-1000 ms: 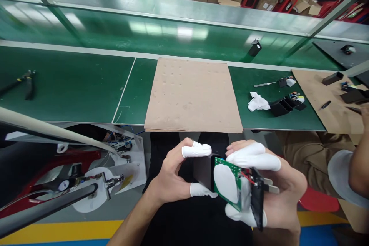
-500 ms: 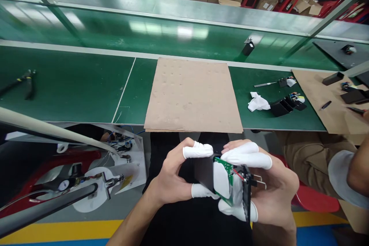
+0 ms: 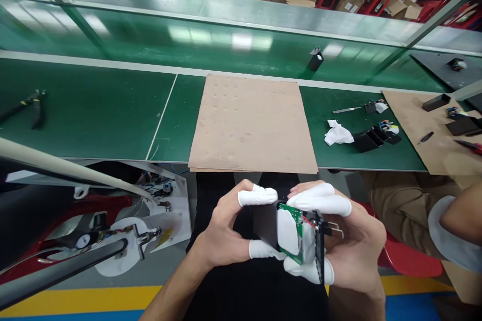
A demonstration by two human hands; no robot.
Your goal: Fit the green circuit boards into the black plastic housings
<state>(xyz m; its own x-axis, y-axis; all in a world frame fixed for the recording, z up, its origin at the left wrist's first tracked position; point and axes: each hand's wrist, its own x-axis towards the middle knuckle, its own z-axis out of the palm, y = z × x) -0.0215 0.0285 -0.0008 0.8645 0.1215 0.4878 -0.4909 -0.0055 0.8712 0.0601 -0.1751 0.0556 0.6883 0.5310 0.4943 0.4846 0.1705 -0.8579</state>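
Observation:
My left hand (image 3: 229,225), with white finger covers on thumb and finger, grips a black plastic charger housing (image 3: 265,224) by its edges. My right hand (image 3: 354,241), also in white finger covers, pinches a green circuit board (image 3: 295,235) with white pads. A red wire runs from it to a black end cap (image 3: 320,251) with metal plug prongs (image 3: 335,230). The board's left end sits at the housing's mouth; how far it reaches inside is hidden. Both parts are held over my lap, in front of the bench edge.
A cardboard sheet (image 3: 252,125) lies on the green bench ahead. To its right are crumpled white cloth (image 3: 338,133) and black housings (image 3: 369,139); pliers (image 3: 33,108) lie far left. A black charger (image 3: 316,60) stands on the green strip behind. A co-worker's arm (image 3: 461,215) is at right.
My right hand has shifted slightly left with the board, toward the housing. The black charger on the strip behind has moved left. My left hand stays nearly still.

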